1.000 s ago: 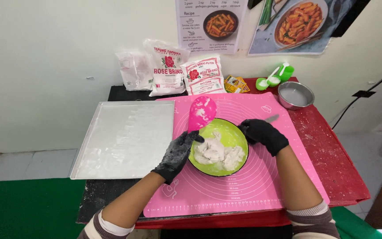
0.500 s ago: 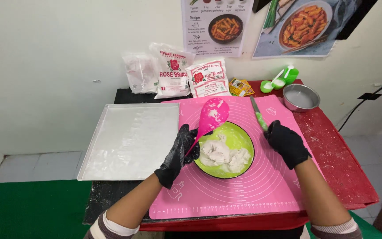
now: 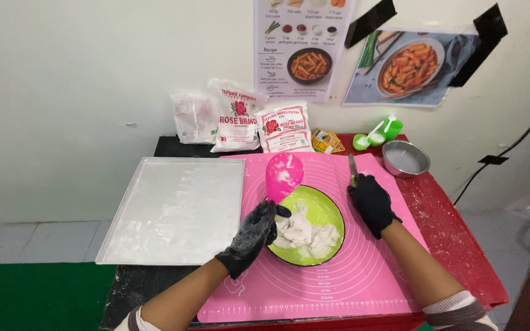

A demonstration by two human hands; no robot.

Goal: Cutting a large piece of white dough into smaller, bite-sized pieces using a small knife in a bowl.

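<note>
My left hand fingers grip the pink spatula over the green bowl w/ dough; right hand fingers close on a knife.

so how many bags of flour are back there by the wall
3 bags stand against the wall behind the pink mat: a clear bag at left, a tall white bag in the middle, and a shorter white bag at right. Nothing seems hidden behind them.

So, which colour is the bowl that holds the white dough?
The bowl is lime green inside with a dark rim, best seen in the head view.
</note>
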